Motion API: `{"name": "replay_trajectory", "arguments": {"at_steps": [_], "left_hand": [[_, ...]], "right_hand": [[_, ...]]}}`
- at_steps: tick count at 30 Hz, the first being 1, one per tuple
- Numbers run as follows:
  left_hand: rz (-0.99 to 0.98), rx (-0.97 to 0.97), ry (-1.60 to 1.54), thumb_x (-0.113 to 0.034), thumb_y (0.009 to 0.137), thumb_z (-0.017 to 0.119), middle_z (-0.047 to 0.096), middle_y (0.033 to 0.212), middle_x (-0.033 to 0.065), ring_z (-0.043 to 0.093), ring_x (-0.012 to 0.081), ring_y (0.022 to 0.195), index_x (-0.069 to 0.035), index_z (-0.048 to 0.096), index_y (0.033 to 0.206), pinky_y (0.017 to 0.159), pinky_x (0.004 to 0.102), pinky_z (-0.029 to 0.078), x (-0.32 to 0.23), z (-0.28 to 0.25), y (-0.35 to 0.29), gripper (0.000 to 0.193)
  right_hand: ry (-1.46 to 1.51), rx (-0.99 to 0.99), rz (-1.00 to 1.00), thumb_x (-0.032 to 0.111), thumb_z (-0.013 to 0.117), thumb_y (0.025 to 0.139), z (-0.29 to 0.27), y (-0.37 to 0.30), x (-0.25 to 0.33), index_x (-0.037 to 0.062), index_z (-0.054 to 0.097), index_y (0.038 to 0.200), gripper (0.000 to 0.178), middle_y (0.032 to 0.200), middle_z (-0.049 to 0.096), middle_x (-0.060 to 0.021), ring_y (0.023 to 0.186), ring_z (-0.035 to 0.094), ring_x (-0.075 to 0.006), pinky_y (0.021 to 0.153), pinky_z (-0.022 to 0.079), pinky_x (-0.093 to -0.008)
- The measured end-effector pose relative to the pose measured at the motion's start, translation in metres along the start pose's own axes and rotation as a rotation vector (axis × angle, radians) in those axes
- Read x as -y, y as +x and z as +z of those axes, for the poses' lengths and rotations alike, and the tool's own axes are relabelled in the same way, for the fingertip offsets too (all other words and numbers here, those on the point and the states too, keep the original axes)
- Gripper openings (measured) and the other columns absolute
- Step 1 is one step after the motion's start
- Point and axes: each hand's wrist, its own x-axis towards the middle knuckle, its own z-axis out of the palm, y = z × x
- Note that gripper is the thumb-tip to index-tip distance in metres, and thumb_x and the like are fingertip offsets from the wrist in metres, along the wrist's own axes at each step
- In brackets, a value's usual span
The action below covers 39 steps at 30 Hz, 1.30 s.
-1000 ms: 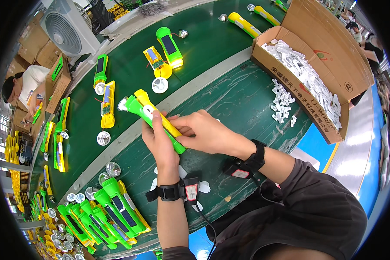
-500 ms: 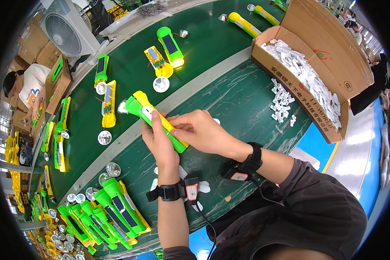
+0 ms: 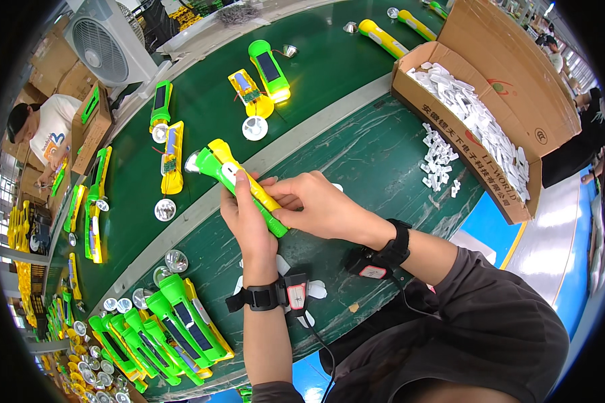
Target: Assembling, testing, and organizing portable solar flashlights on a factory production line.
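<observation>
A green and yellow flashlight (image 3: 230,169) is in my left hand (image 3: 250,218), its head pointing up and to the left. My left thumb lies along its upper side, close to a white switch piece, and the fingers wrap beneath. A silvery reflector (image 3: 192,162) shows at the head end. My right hand (image 3: 321,207) is closed, with thumb and curled fingers against the yellow side of the handle. Whether a small piece is pinched there is hidden. Several white pieces (image 3: 314,289) lie on the green worktable beside my left wrist.
Several green and yellow flashlights (image 3: 181,316) lie in a row at the lower left. Opened flashlights (image 3: 269,70) with loose reflectors lie on the green belt (image 3: 208,101). At right, a cardboard box (image 3: 477,144) holds white pieces, with a small pile (image 3: 437,158) beside it. A co-worker (image 3: 47,127) sits far left.
The flashlights and reflectors on the belt have shifted slightly to the right. My right fingers have moved a little along the handle; my left hand keeps its hold.
</observation>
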Motion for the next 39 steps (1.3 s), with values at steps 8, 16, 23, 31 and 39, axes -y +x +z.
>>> {"name": "replay_trajectory", "arguments": {"at_steps": [8, 16, 23, 31, 39], "left_hand": [[0.019, -0.005, 0.011, -0.032, 0.095, 0.053, 0.057, 0.094, 0.0093, 0.062, 0.0204, 0.082, -0.001, 0.05, 0.108, 0.069, 0.033, 0.051, 0.0049, -0.0011, 0.0018, 0.034], [0.017, -0.026, 0.004, -0.032, 0.094, 0.055, 0.057, 0.094, 0.009, 0.061, 0.0191, 0.079, 0.0, 0.05, 0.108, 0.07, 0.0318, 0.05, 0.0038, -0.0004, 0.0009, 0.035], [0.025, -0.025, -0.022, -0.031, 0.094, 0.055, 0.058, 0.093, 0.0091, 0.062, 0.0191, 0.078, 0.0, 0.05, 0.108, 0.07, 0.032, 0.05, 0.0035, -0.0021, 0.0011, 0.034], [0.008, 0.002, 0.017, -0.033, 0.094, 0.055, 0.056, 0.096, 0.0085, 0.059, 0.017, 0.081, -0.002, 0.051, 0.108, 0.071, 0.0308, 0.049, 0.0014, 0.0001, 0.0001, 0.034], [-0.015, -0.021, 0.014, -0.034, 0.093, 0.056, 0.056, 0.096, 0.0093, 0.059, 0.0173, 0.08, 0.0, 0.051, 0.11, 0.069, 0.0312, 0.049, -0.0009, -0.0011, -0.0006, 0.038]], "right_hand": [[-0.163, 0.038, -0.033, 0.005, 0.06, 0.075, -0.0018, -0.0029, -0.0013, -0.0047, 0.059, 0.088, 0.016, 0.069, 0.061, -0.0187, 0.064, 0.061, -0.0362, 0.058, 0.047, -0.0393], [0.171, -0.036, 0.13, 0.007, 0.061, 0.082, 0.0007, 0.0005, -0.0022, -0.0067, 0.065, 0.095, 0.02, 0.081, 0.068, -0.0197, 0.074, 0.07, -0.0237, 0.064, 0.052, -0.0328], [0.153, -0.072, 0.115, 0.004, 0.06, 0.083, 0.0037, -0.0002, -0.0003, -0.0073, 0.065, 0.1, 0.021, 0.087, 0.07, -0.0188, 0.08, 0.07, -0.0226, 0.073, 0.054, -0.0305], [0.121, -0.003, 0.126, 0.001, 0.062, 0.074, -0.0041, 0.0002, 0.0008, -0.0068, 0.064, 0.098, 0.025, 0.087, 0.07, -0.0182, 0.081, 0.07, -0.0233, 0.074, 0.054, -0.0302], [0.073, 0.081, 0.059, 0.001, 0.062, 0.074, -0.0045, -0.0013, 0.003, -0.0057, 0.063, 0.099, 0.026, 0.086, 0.07, -0.0158, 0.08, 0.07, -0.0223, 0.072, 0.053, -0.0303]]}}
